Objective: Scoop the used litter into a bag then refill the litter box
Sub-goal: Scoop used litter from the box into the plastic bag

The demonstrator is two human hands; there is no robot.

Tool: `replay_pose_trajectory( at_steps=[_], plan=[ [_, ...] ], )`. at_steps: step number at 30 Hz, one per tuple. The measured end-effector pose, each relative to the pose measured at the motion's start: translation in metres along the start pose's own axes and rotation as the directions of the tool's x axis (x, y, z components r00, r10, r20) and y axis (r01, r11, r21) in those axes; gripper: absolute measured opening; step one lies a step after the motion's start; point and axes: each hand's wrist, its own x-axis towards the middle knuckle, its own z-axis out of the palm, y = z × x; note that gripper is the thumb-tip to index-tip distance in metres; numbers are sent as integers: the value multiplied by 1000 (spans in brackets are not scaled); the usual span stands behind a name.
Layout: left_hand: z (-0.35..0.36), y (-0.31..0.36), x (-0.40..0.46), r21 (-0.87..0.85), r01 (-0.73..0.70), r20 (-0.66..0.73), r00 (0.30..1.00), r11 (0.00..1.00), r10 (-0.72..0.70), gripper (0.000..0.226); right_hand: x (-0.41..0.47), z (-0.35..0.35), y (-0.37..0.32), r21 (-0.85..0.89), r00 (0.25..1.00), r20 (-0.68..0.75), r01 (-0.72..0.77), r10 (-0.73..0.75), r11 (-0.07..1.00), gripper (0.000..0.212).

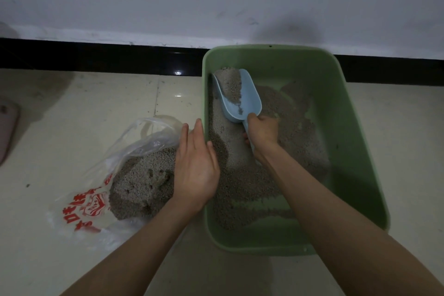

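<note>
In the far left corner of the green litter box [355, 113], we have the blue scoop [237, 96] dug into the litter [240, 175], its bowl partly loaded with grey grains. Our right hand [263, 133] is wrapped round the handle, fingers curled tight on it. The scoop's long axis runs from our grip away and slightly to the left, bowl mouth pointing toward the back wall of the box.

The plastic bag [96, 190] lies on the floor just beside the box's left wall, to the left of the grip and a little nearer to us, already holding a mound of used litter. Our left hand [195, 163] hovers between bag and box, palm turned up and fingers straight and relaxed, gripping nothing; it is the nearer hand to the bag's mouth.

We judge the coming move to be a lift and a swing leftward over the box rim, so the bowl must stay level while crossing the wall, and the slack bag mouth may need our left hand to hold it wide.
</note>
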Motion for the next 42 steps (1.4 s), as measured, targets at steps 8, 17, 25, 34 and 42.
replay_pose_trajectory(
  at_steps=[8,17,25,34,42],
  plan=[
    [1,0,0,4,9,1,1000,1000,-9,51,-4,2,0,13,1000,7,-2,2,1000,27],
    [1,0,0,5,6,0,1000,1000,-6,50,-9,-11,-5,-28,998,55,-23,25,999,29],
    [-1,-1,0,-4,16,14,1000,1000,-16,51,-11,-15,-5,-7,997,79,10,-10,1000,28],
    [-2,1,-1,-6,22,11,1000,1000,-22,50,-4,-55,8,-73,992,36,124,-121,990,31],
    [-2,1,-1,-5,25,17,1000,1000,-25,51,20,-65,4,-257,1000,6,21,-20,966,18]
  ],
)
